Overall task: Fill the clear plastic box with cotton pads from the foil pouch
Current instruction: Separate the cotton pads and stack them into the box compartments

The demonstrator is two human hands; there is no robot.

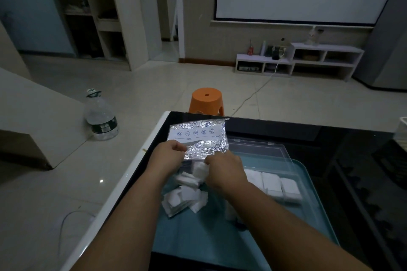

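Cotton pads, white and square, lie in a loose heap on the teal plastic tray just below both hands, and more of them hang out of the mouth of the crinkled silver foil pouch with blue print. The left hand is pinched shut on the pouch's lower left edge, holding it tilted with its mouth down toward the heap. The right hand is closed on the mouth's right side, fingers curled around a few pads there. Just right of the hands sits the clear rectangular plastic box, its hinged lid standing open on the far side, with a neat row of white pads along its floor; the right forearm crosses its near left corner. The tray rests on a glossy black table with a white rim, whose left edge runs close beside the left forearm. Bare black tabletop lies open to the right of the tray and beyond the box. An orange plastic stool stands on the tiled floor past the table's far edge.
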